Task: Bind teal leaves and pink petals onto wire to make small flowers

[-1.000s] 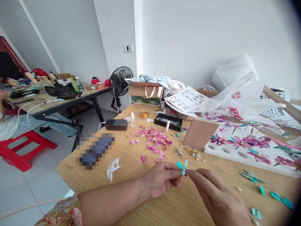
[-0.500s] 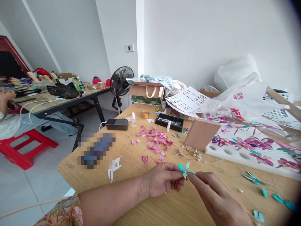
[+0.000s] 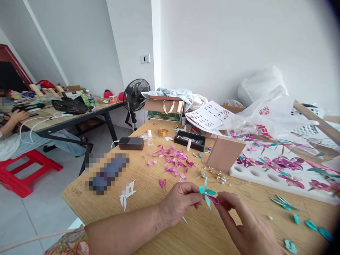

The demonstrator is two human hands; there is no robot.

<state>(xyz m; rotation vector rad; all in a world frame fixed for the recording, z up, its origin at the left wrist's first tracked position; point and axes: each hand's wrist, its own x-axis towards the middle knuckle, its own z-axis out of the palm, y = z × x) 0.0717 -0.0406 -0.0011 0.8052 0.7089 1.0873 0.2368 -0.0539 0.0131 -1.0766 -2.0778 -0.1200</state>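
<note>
Over the table's front part, my left hand [image 3: 176,204] pinches a small artificial flower [image 3: 205,192] from behind, fingers closed. The flower has turquoise petals around a pale bead centre, plus one magenta petal [image 3: 214,200] on its right side. My right hand [image 3: 243,223] has thumb and forefinger closed at the outer tip of that magenta petal. The flower's stem is hidden behind my left fingers. Loose pink petals [image 3: 174,156] lie beyond my hands. To the right are turquoise petals [image 3: 296,219], and pearl beads [image 3: 220,176] sit near a wooden block.
A wooden block [image 3: 225,154] stands beside a white foam holder [image 3: 245,172] bearing finished magenta flowers. Farther back are a black tray [image 3: 190,140], a small bottle [image 3: 150,138] and a black power bank [image 3: 130,143]. White paper cutouts [image 3: 128,194] lie left. A person sits at another table [image 3: 42,122].
The flower has turned to face me more, with its magenta petal now showing. My right fingers have shifted to that petal's tip. The view has tilted slightly.
</note>
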